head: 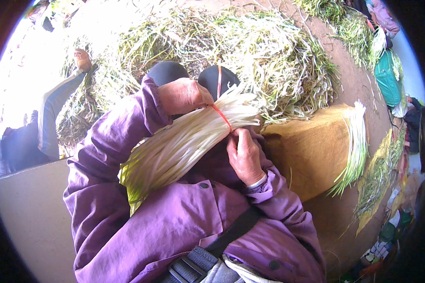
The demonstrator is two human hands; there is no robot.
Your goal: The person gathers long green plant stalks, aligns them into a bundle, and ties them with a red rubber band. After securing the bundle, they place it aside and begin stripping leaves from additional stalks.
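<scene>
A thick bundle of long pale stalks with yellow-green leaves (177, 145) lies slantwise across my lap, its white ends to the upper right. A red tie (221, 117) runs across it near those ends. My left hand (189, 94) pinches the tie at the bundle's upper edge. At the lower edge, my right hand (244, 152) has its fingertips on the tie's other side. Another thin red tie (219, 81) lies over my dark-clad knee. Whether the tie is knotted cannot be told.
A big heap of loose leaves and stalks (283, 60) lies beyond my knees. On my right, a smaller bunch of stalks (356, 152) rests on a yellow-brown block (304, 152). Another person's leg (56, 102) reaches in at the left. A green bag (389, 79) stands at the far right.
</scene>
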